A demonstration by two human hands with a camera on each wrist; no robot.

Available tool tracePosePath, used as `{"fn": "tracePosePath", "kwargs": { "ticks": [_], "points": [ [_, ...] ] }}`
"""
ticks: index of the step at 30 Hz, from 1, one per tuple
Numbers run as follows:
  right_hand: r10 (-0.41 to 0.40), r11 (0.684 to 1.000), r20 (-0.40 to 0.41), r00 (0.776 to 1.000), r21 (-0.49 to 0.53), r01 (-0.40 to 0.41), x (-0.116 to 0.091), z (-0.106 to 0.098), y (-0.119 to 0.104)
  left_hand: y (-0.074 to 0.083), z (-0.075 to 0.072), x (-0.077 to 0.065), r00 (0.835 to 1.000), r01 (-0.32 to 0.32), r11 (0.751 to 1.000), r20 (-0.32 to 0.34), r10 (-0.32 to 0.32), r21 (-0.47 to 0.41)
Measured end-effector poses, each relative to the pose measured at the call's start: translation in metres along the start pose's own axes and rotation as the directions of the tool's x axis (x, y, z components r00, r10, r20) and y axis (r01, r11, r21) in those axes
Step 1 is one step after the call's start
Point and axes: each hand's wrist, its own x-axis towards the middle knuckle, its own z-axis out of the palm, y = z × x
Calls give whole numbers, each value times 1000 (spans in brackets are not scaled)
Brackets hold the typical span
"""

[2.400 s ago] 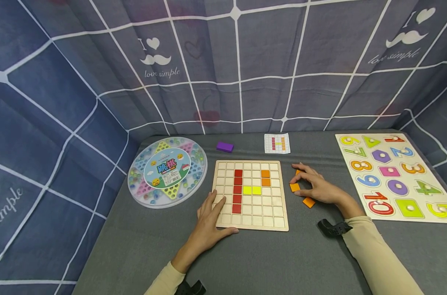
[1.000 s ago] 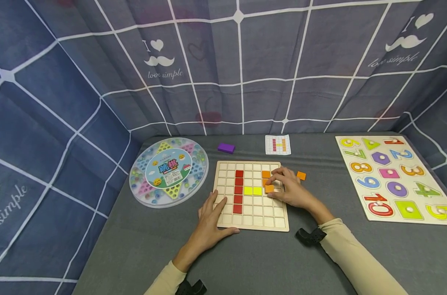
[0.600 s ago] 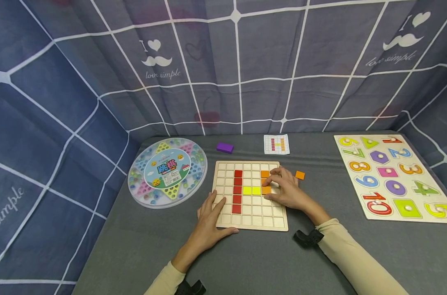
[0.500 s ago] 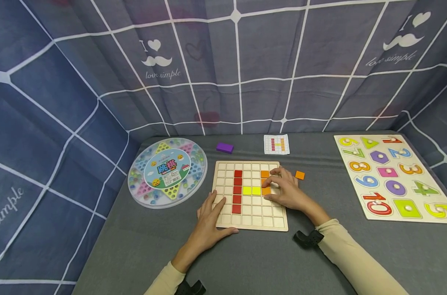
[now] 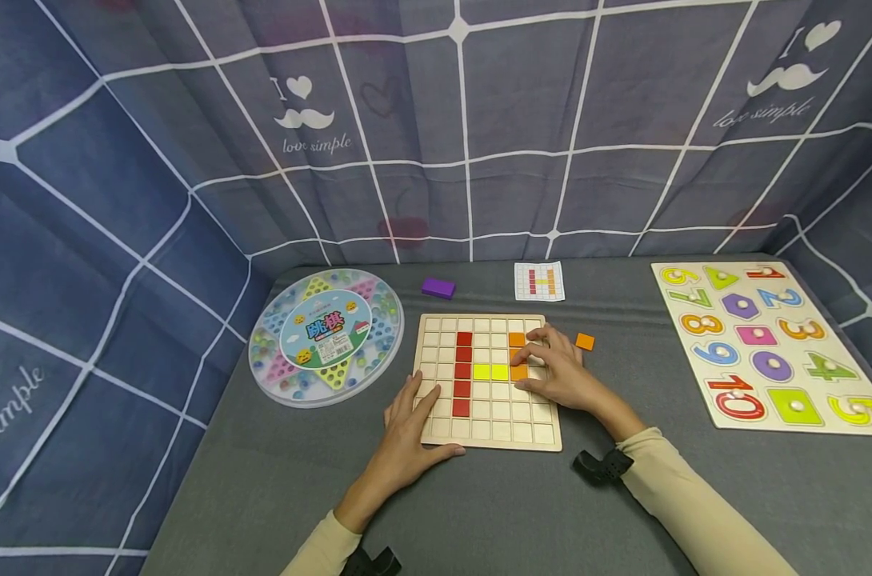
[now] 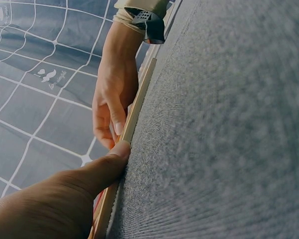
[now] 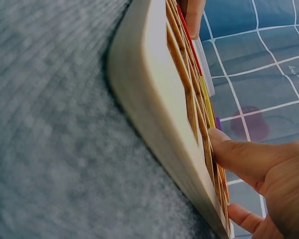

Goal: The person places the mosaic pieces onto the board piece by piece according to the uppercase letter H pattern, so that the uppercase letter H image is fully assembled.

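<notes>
A wooden grid board (image 5: 491, 432) lies on the grey cloth. Its recessed squares hold a column of red tiles (image 5: 462, 371), two yellow tiles (image 5: 491, 372) and a column of orange tiles (image 5: 517, 340) on the right. My left hand (image 5: 407, 436) rests with spread fingers on the board's left side, thumb at the near edge. Thumb and fingertips of my right hand (image 5: 558, 368) pinch an orange tile (image 5: 518, 372) at the square right of the yellow pair. The right wrist view shows that thumb (image 7: 239, 152) right at the board's surface.
One loose orange tile (image 5: 585, 342) lies right of the board. Behind it are a small pattern card (image 5: 540, 282) and a purple block (image 5: 438, 288). A round Chinese checkers box (image 5: 326, 337) stands left, a number puzzle board (image 5: 774, 348) right. A checked curtain (image 5: 508, 192) hangs behind.
My right hand has moved left from the loose orange tiles onto the board, bringing one tile to the square below two orange ones. In the last half second it holds still; the left hand stays put.
</notes>
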Motion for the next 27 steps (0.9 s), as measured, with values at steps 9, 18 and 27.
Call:
{"fn": "tracePosePath", "kwargs": {
  "ticks": [9, 18, 27],
  "points": [
    [15, 1000, 12, 1000, 27, -15, -2, -1, -1, 0, 0, 0, 1000, -4, 1000, -7, 4, -5],
    [-12, 1000, 23, 1000, 27, 11, -3, -1, 4, 0, 0, -1, 1000, -9, 1000, -12, 9, -6],
    [-44, 999, 80, 996, 13, 43, -10, -7, 5, 0, 0, -1, 1000, 0, 1000, -6, 0, -11]
  ]
}}
